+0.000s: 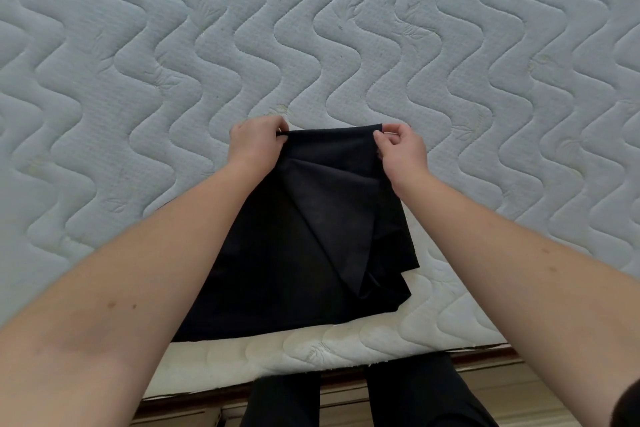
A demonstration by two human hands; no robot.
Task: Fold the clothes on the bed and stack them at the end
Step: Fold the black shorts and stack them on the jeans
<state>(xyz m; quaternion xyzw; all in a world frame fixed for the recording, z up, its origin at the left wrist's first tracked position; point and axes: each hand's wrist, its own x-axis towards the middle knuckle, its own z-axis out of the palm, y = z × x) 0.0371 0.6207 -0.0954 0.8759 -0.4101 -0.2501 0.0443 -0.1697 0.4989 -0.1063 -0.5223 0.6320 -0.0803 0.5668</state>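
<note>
A black garment [311,239] lies on the near part of the quilted mattress [311,28], partly folded, with a slanted flap across its middle. Its far edge is lifted a little off the bed. My left hand [254,146] pinches the far left corner of that edge. My right hand [401,147] pinches the far right corner. The garment's near edge reaches almost to the mattress's front border. My forearms cover both side edges of the cloth.
The pale grey mattress with wavy stitching fills the view. Its white front border [311,350] runs along the bottom, with a wooden bed frame [491,367] and floor below. My legs in dark trousers [408,395] stand against the bed.
</note>
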